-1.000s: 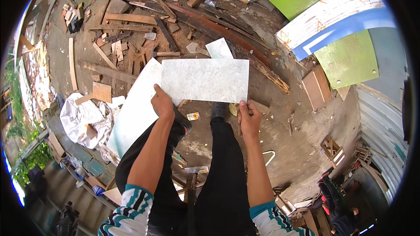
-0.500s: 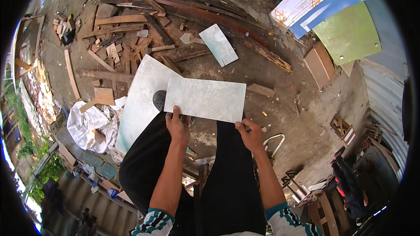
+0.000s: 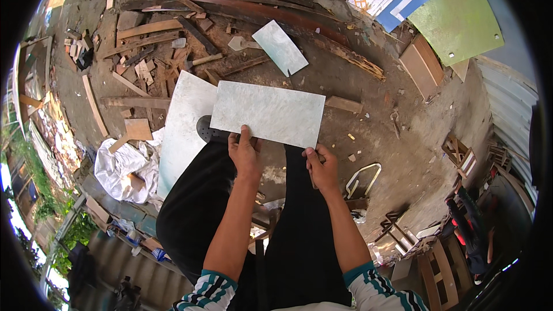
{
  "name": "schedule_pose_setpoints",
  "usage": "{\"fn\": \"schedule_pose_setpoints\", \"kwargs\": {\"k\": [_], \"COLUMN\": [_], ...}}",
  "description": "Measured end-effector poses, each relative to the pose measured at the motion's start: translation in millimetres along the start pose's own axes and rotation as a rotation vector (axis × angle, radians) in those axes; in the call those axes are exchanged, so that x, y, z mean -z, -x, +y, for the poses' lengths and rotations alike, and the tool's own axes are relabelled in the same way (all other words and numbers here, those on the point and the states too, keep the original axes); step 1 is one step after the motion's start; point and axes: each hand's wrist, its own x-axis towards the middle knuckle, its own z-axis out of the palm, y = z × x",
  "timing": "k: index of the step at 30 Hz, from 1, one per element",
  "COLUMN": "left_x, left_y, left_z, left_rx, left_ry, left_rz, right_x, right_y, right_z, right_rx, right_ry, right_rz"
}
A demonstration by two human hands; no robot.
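Observation:
A pale grey-white rectangular panel (image 3: 268,110) is held out over my knees. My left hand (image 3: 246,152) grips its near edge, left of the middle, thumb on top and fingers underneath. At the near right corner my right hand (image 3: 320,164) pinches the panel between thumb and fingers. A narrow dark edge shows beneath the right palm; what it is I cannot make out. Under the panel's left end lies a larger whitish sheet (image 3: 187,109), with my dark clog (image 3: 205,129) on it. Farther off, a smaller pale rectangular piece (image 3: 280,48) rests on the ground.
Scrap wood and a long weathered beam (image 3: 345,56) lie across the far ground. A hammer (image 3: 207,59) is among the scraps. A white sack (image 3: 125,167) sits at left. Green panels (image 3: 461,23) and a brown box (image 3: 422,68) stand far right. Another person (image 3: 472,233) is at lower right.
The panel has tilted slightly, its right end now lower. My left hand has slid right along the near edge, and the right hand has shifted slightly left and up.

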Motion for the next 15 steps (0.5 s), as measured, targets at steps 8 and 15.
{"fn": "schedule_pose_setpoints", "kwargs": {"k": [8, 15], "left_x": [-15.3, -7.6], "left_y": [5.6, -9.0], "left_z": [-8.0, -5.3], "left_rx": [-0.099, -0.116], "left_ry": [-0.051, -0.266], "left_rz": [0.044, 0.066], "right_x": [16.7, 20.0], "right_y": [-0.1, 5.0], "right_z": [11.4, 0.9], "right_rx": [0.05, 0.32], "right_ry": [0.341, 0.503], "right_rz": [0.044, -0.074]}}
